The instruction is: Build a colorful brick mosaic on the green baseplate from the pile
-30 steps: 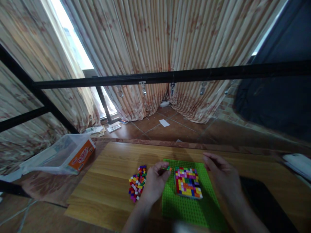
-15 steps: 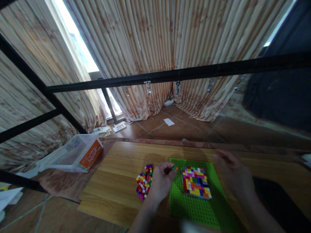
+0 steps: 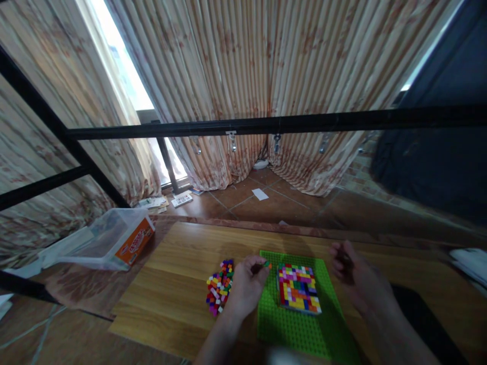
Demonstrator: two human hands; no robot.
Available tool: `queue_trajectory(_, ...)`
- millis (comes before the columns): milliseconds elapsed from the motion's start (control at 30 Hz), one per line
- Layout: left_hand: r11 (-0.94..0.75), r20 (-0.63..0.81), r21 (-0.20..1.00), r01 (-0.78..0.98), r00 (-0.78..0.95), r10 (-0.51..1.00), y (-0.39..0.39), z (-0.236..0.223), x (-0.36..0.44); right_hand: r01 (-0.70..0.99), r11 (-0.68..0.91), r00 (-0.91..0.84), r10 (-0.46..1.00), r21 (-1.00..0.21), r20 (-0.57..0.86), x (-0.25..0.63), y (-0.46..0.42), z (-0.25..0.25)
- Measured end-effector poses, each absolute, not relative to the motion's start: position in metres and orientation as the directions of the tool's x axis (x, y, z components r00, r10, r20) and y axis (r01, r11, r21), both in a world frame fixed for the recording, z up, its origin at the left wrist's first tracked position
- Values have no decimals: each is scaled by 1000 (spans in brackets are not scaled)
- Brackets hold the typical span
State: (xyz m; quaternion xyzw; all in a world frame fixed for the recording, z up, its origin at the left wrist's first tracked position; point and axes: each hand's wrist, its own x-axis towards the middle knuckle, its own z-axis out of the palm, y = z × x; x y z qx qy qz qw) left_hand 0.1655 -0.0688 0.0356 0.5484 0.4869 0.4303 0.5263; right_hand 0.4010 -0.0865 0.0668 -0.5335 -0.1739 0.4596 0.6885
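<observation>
My left hand (image 3: 245, 286) pinches small toy building bricks (image 3: 268, 265), green and orange, between thumb and fingertips. It hovers at the left edge of the green studded baseplate (image 3: 289, 329). On that plate sits a square block of multicoloured bricks (image 3: 299, 289), red, yellow, pink, white and other colours. Off to the right of the plate is my right hand (image 3: 353, 274), its fingers loosely curled with a gap by the thumb; I see nothing held in it. Left of my left hand lies a pile of loose bricks (image 3: 219, 286), partly hidden by the hand.
A wooden tabletop (image 3: 163, 289) carries everything. A dark flat object (image 3: 422, 314) lies by my right forearm. A clear plastic bin (image 3: 114, 238) with an orange label stands at the left. Beyond are a black metal rail (image 3: 243, 125), curtains (image 3: 228, 61) and tiled floor.
The view has shifted slightly. My right hand, blurred before, is now steadier with its fingers more curled. My left hand still pinches the bricks by the baseplate.
</observation>
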Motion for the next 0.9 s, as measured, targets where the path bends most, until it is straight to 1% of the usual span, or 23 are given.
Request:
queue_trajectory(133, 13, -29, 995, 95, 177, 984, -70, 35, 166, -499, 6, 469, 843, -867, -264, 401, -88, 68)
queue_trajectory(267, 3, -24, 994, 113, 190, 982, -71, 35, 167, -530, 5, 466, 837, -848, -286, 401, -87, 67)
queue_trajectory(400, -20, -3, 992, 122, 179, 984, -70, 33, 168, -530, 6, 491, 817, -848, -301, 397, -86, 69)
queue_trajectory(533, -43, 16, 988, 145, 177, 984, -69, 30, 169, -527, 12, 475, 833, -850, -283, 394, -86, 71)
queue_trajectory(767, -22, -13, 983, 183, 191, 982, -71, 37, 171, -535, -14, 447, 844, -845, -297, 394, -85, 66)
queue_trajectory(900, -43, 7, 984, 172, 208, 978, -71, 38, 170, -527, -10, 458, 839, -850, -294, 392, -85, 64)
